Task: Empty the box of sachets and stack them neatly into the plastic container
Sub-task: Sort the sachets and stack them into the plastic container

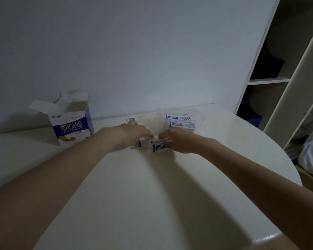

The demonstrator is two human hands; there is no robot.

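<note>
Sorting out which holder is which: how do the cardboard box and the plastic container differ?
The cardboard box is opaque, printed purple and white; the plastic container is clear. The box stands tall, flaps open, at the table's left; the container sits low, further right. Sachets show inside the container; the box's contents cannot be seen. Both stand on the white table near the wall.

You've got one opened box (pixel 70 125) far left, one clear plastic container (pixel 200 115) far right, and two hands: left (pixel 132 133), right (pixel 179 140); sachets too bunched to count.
</note>
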